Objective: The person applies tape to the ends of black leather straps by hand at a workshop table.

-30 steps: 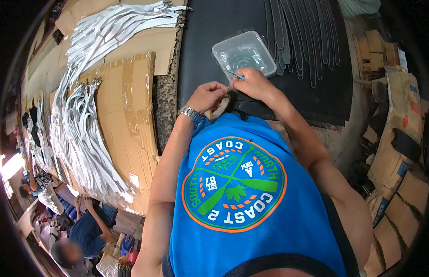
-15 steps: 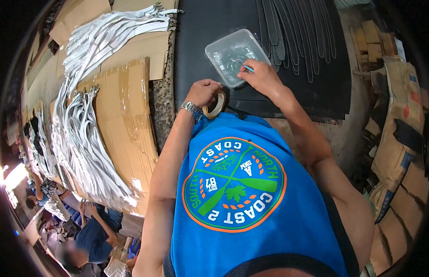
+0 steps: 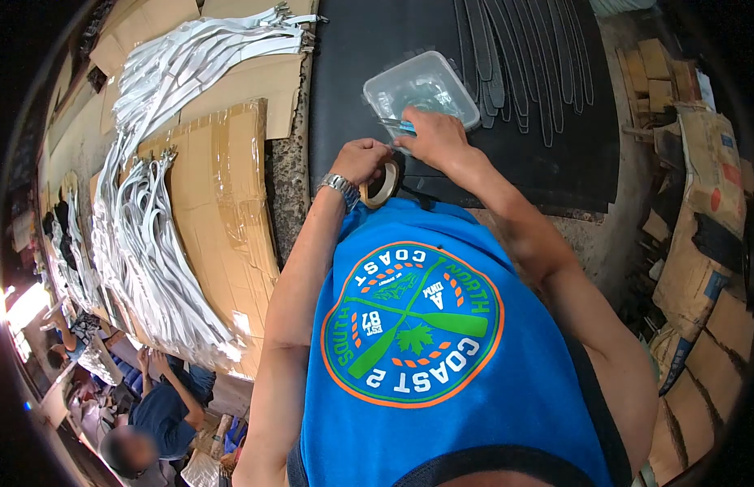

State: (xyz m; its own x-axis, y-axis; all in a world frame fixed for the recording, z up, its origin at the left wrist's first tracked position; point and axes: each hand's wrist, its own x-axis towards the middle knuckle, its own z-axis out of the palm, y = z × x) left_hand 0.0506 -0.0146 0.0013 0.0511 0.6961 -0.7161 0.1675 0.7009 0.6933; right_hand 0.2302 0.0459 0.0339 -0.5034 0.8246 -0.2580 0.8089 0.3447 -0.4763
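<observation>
Surroundings: black mat (image 3: 393,32) covers the far middle of the workbench (image 3: 289,174). A fan of black straps (image 3: 523,57) lies along the mat's far right edge. Left of the mat, flattened cardboard sheets (image 3: 222,187) cover the bench; bundles of white straps (image 3: 149,243) with metal ends run along the left edge and toward the far left corner. Off the bench's right edge: stacked cardboard boxes (image 3: 702,268) and wood scraps. Below the left edge, another person (image 3: 149,414) sits low, dark shirt, hands together.

Obstructions: nothing lies between the hands and the container. The wearer's blue shirt (image 3: 442,341) fills the near view and hides the bench's near edge.

Writing: shirt badge reads "COAST 2 COAST", "NORTH", "SOUTH", seen inverted; smaller print is illegible.

Objects in hand: clear plastic container (image 3: 421,85), rectangular, rounded corners, sits on the mat near its middle, just beyond the hands; contents too faint to identify. Right hand (image 3: 429,138) pinches a thin blue-handled tool (image 3: 399,124), tip at the container's near rim; tool type unclear. Left hand (image 3: 359,160), metal wristwatch (image 3: 342,188) on the wrist, is closed around a tan tape roll (image 3: 382,185), held on edge at the mat's near edge, just beside the right hand.
</observation>
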